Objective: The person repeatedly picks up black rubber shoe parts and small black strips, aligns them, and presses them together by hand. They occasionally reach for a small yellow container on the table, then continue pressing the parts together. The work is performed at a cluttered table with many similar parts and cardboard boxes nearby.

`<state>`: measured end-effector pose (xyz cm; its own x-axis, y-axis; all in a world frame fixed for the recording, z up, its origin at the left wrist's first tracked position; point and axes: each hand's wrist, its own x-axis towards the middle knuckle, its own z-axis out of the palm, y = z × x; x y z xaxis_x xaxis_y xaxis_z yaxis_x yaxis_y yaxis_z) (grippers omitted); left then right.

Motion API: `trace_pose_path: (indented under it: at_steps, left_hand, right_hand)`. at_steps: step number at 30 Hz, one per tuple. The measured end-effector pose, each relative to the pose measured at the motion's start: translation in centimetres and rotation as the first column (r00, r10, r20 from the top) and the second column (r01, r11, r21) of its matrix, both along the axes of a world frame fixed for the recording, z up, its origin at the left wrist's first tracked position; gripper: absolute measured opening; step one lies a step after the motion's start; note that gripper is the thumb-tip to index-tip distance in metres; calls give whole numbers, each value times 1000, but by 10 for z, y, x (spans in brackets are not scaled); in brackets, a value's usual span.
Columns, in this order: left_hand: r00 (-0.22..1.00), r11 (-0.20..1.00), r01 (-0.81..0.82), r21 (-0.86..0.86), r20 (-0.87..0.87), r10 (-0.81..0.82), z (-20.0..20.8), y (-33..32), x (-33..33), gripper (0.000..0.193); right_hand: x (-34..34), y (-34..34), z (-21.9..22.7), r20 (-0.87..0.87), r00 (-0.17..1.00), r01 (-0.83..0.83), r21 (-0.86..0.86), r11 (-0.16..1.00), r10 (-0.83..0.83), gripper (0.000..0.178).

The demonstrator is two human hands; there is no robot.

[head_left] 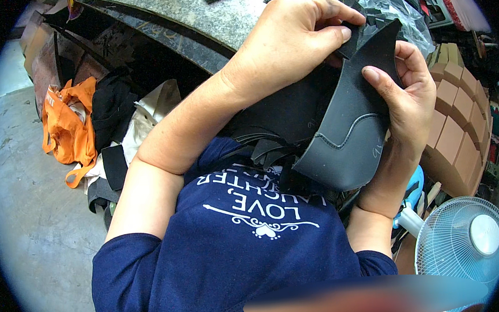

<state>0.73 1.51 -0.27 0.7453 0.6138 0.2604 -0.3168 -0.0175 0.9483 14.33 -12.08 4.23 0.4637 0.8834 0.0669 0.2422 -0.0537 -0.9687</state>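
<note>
My right hand [404,98] grips a curved dark grey leather shoe upper piece [348,139] with a stitched seam, held up in front of my chest. My left hand [295,35] reaches across from the left and pinches the top edge of that piece, together with a small black strip, between thumb and fingers. More black leather pieces [270,122] lie stacked below my left forearm, partly hidden by it.
A grey stone-topped workbench [203,13] curves across the top with black cut pieces on it. A clear plastic bag [402,15] sits behind my hands. Brown cardboard boxes [455,122] are stacked at right, a white fan [467,238] at lower right, an orange bag [68,126] on the floor at left.
</note>
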Motion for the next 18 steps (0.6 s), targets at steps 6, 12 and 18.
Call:
trace_pose_path:
  at_steps: [6,12,18]
  left_hand:
    - [999,999,-28,40,-31,30,-1,1,1,24]
    - [1000,1000,22,9,-11,-22,2,0,-1,25]
    - [992,990,79,-116,-90,-90,7,1,-6,27]
  right_hand:
    - [0,0,0,8,1000,5,-7,1000,-5,38]
    - [-1,0,0,-7,1000,7,-11,1000,-7,38]
    - [-1,-1,0,-14,1000,-14,-19,1000,14,36]
